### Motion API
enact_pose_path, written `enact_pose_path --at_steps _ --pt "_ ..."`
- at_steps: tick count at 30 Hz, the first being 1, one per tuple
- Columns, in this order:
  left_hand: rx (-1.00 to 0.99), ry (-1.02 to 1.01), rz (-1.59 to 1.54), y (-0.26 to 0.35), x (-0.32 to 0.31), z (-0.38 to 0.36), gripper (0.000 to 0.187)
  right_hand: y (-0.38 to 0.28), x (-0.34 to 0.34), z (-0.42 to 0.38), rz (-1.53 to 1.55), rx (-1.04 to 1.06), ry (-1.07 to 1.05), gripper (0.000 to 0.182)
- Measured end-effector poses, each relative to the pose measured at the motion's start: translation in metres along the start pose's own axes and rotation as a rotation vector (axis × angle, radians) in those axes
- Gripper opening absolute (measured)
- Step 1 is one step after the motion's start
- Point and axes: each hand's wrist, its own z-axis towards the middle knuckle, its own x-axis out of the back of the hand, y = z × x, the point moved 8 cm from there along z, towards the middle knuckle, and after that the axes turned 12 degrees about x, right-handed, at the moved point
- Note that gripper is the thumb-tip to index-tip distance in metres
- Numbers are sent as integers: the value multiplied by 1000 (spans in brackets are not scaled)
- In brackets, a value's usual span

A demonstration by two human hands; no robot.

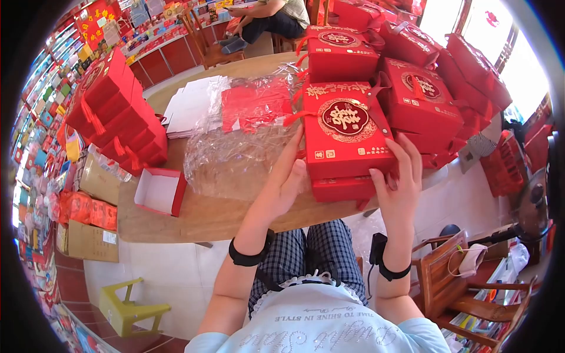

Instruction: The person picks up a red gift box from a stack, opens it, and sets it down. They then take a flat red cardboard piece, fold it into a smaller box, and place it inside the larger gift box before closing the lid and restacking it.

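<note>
A red gift box (pixel 347 132) with a dark red and gold emblem lies on top of another red box (pixel 342 189) near the table's front edge. My left hand (pixel 286 176) rests along its left side, fingers stretched out and thumb apart. At the right front corner, my right hand (pixel 401 176) has its fingers curved over the edge and the thumb against the front side, gripping the box. A red tassel (pixel 299 117) sticks out at the box's left edge, near my left fingertips.
Red boxes are stacked behind, to the right (pixel 425 97) and at the left (pixel 120 112). An open box (pixel 159 191) with white inside, clear plastic wrap (pixel 235 162), white sheets (pixel 194 106) and red pieces (pixel 256 106) lie on the wooden table (pixel 194 226). A person (pixel 273 17) sits beyond.
</note>
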Motion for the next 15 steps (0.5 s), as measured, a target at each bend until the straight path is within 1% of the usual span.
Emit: enact_pose_path --at_steps 1,2,3,4,5,6,7,9,10,12,14,15 --pt "3 7 2 -5 3 -2 60 -9 6 0 -37 5 56 46" --pt "23 59 4 -14 11 -4 61 -25 15 1 -79 100 144 40" --pt "44 113 6 -21 21 -8 61 -32 14 -3 -68 104 139 40" --pt "45 127 10 -21 30 -13 61 -48 10 -8 31 246 100 36" --pt "135 65 134 -28 35 -19 52 -64 5 -14 132 384 63 33" --pt "230 -1 258 -37 40 -28 44 -74 -12 -21 280 383 -64 28" --pt "240 5 262 -43 50 -37 44 -88 -34 -29 428 381 -191 24" --pt "271 -9 622 -70 65 -53 40 -106 -95 -50 494 305 -479 23" --pt "283 0 626 -80 73 -58 40 -112 -115 -58 508 307 -486 23" --pt "417 46 725 -108 97 -67 42 -109 -171 -74 462 201 -625 24" --pt "470 82 780 -131 116 -57 45 -105 -220 -85 377 193 -633 25" --pt "513 103 827 -143 125 -47 48 -104 -249 -86 330 188 -742 24"
